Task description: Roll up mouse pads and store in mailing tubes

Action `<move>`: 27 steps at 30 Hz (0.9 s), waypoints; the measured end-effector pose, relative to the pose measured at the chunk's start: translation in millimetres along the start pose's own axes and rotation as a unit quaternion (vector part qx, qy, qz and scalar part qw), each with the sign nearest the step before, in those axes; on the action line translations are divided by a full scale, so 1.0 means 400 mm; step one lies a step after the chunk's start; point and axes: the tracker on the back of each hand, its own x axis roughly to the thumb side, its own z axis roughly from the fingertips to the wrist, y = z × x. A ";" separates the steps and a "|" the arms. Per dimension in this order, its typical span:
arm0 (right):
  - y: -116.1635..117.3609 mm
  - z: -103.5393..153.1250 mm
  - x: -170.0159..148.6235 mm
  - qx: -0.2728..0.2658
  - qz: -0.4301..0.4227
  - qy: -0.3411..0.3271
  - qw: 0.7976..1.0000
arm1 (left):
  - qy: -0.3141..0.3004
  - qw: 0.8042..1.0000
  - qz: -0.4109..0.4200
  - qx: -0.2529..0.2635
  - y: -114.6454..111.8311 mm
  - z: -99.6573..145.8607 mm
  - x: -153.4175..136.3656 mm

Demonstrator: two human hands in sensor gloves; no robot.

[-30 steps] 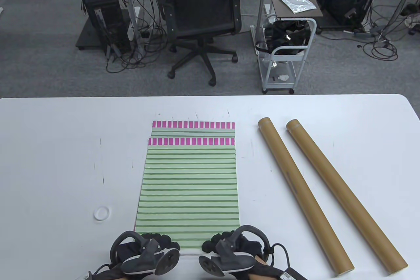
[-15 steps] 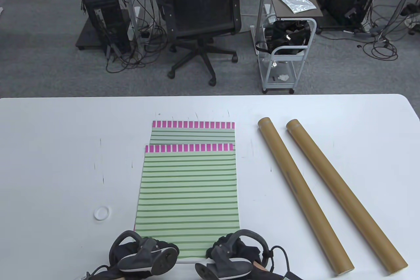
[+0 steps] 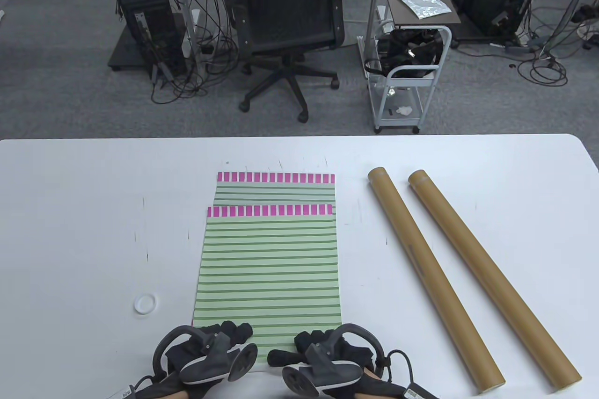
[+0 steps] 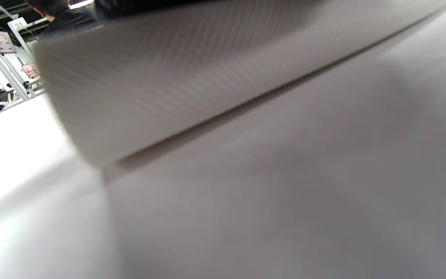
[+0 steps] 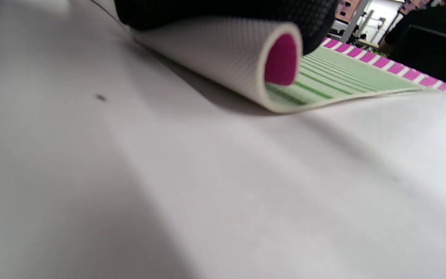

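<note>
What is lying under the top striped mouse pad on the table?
Under the top mouse pad lies a second mouse pad with the same stripes; only its far strip with the pink band shows. The rest is covered, so its near end cannot be seen.

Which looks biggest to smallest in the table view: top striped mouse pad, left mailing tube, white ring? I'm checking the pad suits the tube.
1. Top striped mouse pad: largest area, though its near end is rolled under the hands.
2. Left mailing tube: longer but much narrower.
3. White ring: smallest by far.
</note>
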 end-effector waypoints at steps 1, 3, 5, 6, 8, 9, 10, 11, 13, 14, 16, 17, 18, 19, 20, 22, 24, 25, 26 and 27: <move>-0.005 0.004 0.001 -0.013 0.014 0.000 1.000 | -0.001 1.000 0.000 -0.001 0.000 0.000 0.000; -0.005 0.002 0.003 -0.016 -0.001 0.002 1.000 | -0.001 1.000 -0.011 0.006 0.001 0.004 0.004; -0.010 0.000 0.004 -0.019 -0.010 0.002 1.000 | -0.004 1.000 -0.014 0.013 0.003 0.009 0.009; -0.013 -0.003 0.005 -0.015 -0.012 0.002 1.000 | -0.008 1.000 -0.021 0.020 0.006 0.011 0.012; -0.016 -0.005 0.005 -0.014 -0.011 0.004 1.000 | -0.018 0.999 -0.025 0.018 0.013 0.016 0.017; -0.016 -0.005 0.004 -0.015 -0.013 0.004 1.000 | -0.022 0.999 -0.023 0.021 0.016 0.020 0.022; -0.017 -0.005 0.004 -0.014 -0.016 0.006 1.000 | -0.025 0.999 -0.030 0.028 0.017 0.024 0.029; -0.017 -0.006 0.002 -0.013 -0.020 0.008 1.000 | -0.031 0.998 -0.050 0.038 0.017 0.028 0.035; -0.011 -0.005 -0.003 -0.009 -0.037 0.015 0.999 | -0.041 0.997 -0.058 0.043 0.017 0.035 0.044; -0.008 -0.004 -0.004 -0.013 -0.041 0.017 0.999 | -0.045 0.996 -0.060 0.047 0.018 0.038 0.048; 0.000 0.000 -0.007 -0.022 -0.041 0.024 0.999 | -0.072 0.994 -0.057 0.051 0.018 0.043 0.053; 0.001 0.002 -0.009 -0.027 -0.041 0.028 0.998 | -0.081 0.995 -0.044 0.048 0.017 0.043 0.055; 0.005 -0.002 -0.008 -0.021 -0.049 0.020 0.998 | -0.081 0.995 -0.030 0.050 0.019 0.045 0.055; 0.006 0.000 -0.005 -0.018 -0.044 0.021 0.999 | -0.085 0.995 -0.021 0.045 0.024 0.043 0.053; 0.006 -0.002 -0.002 -0.018 -0.036 0.015 0.999 | -0.086 0.995 -0.011 0.041 0.028 0.042 0.052; 0.003 -0.004 0.000 -0.023 -0.022 0.013 0.999 | -0.087 0.996 0.008 0.035 0.032 0.038 0.052; -0.001 -0.004 -0.004 -0.020 -0.039 0.015 0.999 | -0.086 0.996 0.023 0.022 0.030 0.031 0.042; -0.002 -0.004 -0.007 -0.024 -0.048 0.016 0.998 | -0.087 0.995 0.038 0.011 0.029 0.029 0.036; 0.001 -0.004 -0.010 -0.021 -0.058 0.016 0.998 | -0.089 0.995 0.049 0.001 0.027 0.024 0.031; 0.002 -0.003 -0.014 -0.023 -0.064 0.019 0.997 | -0.092 0.994 0.059 -0.008 0.026 0.023 0.027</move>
